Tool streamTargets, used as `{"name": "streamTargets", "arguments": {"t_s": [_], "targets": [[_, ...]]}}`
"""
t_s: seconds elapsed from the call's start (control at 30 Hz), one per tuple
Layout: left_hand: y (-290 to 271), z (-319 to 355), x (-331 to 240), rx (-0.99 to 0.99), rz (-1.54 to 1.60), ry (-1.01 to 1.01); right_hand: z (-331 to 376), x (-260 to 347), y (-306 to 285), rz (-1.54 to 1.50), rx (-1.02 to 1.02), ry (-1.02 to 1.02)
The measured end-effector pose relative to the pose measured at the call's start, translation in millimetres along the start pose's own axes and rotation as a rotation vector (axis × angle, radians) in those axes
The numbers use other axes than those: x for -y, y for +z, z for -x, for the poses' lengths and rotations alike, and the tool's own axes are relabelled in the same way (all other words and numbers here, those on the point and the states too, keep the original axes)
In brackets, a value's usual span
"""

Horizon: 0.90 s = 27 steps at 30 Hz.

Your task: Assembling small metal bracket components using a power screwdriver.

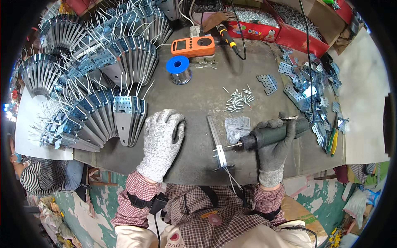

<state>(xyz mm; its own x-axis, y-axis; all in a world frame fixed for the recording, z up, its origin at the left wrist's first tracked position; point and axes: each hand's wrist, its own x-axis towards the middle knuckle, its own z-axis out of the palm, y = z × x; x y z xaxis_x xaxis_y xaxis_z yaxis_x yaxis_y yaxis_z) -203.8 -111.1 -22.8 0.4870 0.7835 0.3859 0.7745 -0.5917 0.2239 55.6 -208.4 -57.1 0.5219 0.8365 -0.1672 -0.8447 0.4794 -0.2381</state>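
My right hand (273, 159), in a grey glove, grips a dark cylindrical electric screwdriver (269, 137). Its bit points left and meets a narrow metal bracket (218, 142), which lies at a slant on the worktable with screws sticking out and pale wires trailing from its near end. Palm down, my left hand (162, 140) rests on the table in a speckled glove. Its fingers are slightly bent and hold nothing that I can see. A flat clear piece with round markings (237, 128) lies just beyond the screwdriver bit, and a pile of small screws (238, 100) farther back.
Fanned rows of wired metal brackets (93, 113) crowd the left side. Farther back are a solder spool (178, 70), an orange meter (193, 46) and a soldering iron (227, 39). Loose perforated plates (304, 93) and green-handled pliers (332, 142) lie right, below red screw boxes (304, 39).
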Motion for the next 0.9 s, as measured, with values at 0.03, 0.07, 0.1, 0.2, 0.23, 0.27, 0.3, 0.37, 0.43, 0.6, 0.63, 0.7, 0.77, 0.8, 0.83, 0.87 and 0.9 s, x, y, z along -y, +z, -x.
{"name": "streamTargets", "arguments": {"t_s": [0.03,0.07,0.1,0.2,0.23,0.27,0.3,0.37,0.43,0.6,0.63,0.7,0.77,0.8,0.83,0.87,0.9], "targets": [[-1.6,-0.5,-1.6,0.039,0.001,0.048,0.0,0.4,-1.0,0.004,-0.004,-0.001],[-4.1,-1.5,-5.6,0.078,0.004,0.097,-0.1,0.8,-2.1,0.008,-0.008,-0.003],[-4.6,-2.3,-9.9,0.118,0.007,0.147,-0.7,0.9,-3.4,-0.002,-0.002,0.003],[3.4,2.8,-22.1,0.233,0.041,0.206,-2.5,0.7,-5.1,-0.017,0.011,0.016],[3.9,0.4,-22.8,0.270,0.025,0.228,-2.8,0.8,-5.4,-0.013,0.010,0.017],[4.6,-0.4,-24.4,0.288,0.012,0.232,-2.9,0.9,-5.7,-0.009,0.009,0.018],[5.4,-0.8,-26.3,0.305,-0.002,0.237,-2.6,0.9,-6.1,-0.009,0.012,0.020],[6.1,-4.1,-27.0,0.353,-0.037,0.282,-2.4,1.3,-7.5,-0.009,0.017,0.017],[2.7,-8.5,-26.9,0.411,-0.087,0.354,-2.5,1.3,-7.6,-0.019,0.013,0.025],[9.8,-15.8,-29.4,0.404,-0.076,0.276,-0.6,0.5,-5.4,0.013,-0.004,0.018],[12.8,-15.5,-29.0,0.370,-0.065,0.241,-1.3,0.3,-4.3,0.013,0.001,0.019],[15.3,-13.2,-31.2,0.374,-0.070,0.204,-1.2,0.3,-3.2,0.008,0.002,0.025],[15.9,-12.3,-30.2,0.368,-0.047,0.186,-1.7,0.4,-3.2,-0.006,-0.005,0.024],[14.7,-10.9,-27.8,0.363,-0.021,0.181,-1.7,-0.2,-3.6,-0.004,-0.008,0.021],[14.2,-9.5,-26.7,0.355,0.007,0.176,-2.0,0.0,-4.1,0.001,-0.010,0.017],[14.0,-7.5,-26.8,0.354,0.031,0.174,-2.3,0.4,-4.0,0.005,-0.011,0.013],[13.9,-5.0,-27.3,0.352,0.055,0.173,-2.2,1.1,-2.5,0.006,-0.013,0.014]]}}
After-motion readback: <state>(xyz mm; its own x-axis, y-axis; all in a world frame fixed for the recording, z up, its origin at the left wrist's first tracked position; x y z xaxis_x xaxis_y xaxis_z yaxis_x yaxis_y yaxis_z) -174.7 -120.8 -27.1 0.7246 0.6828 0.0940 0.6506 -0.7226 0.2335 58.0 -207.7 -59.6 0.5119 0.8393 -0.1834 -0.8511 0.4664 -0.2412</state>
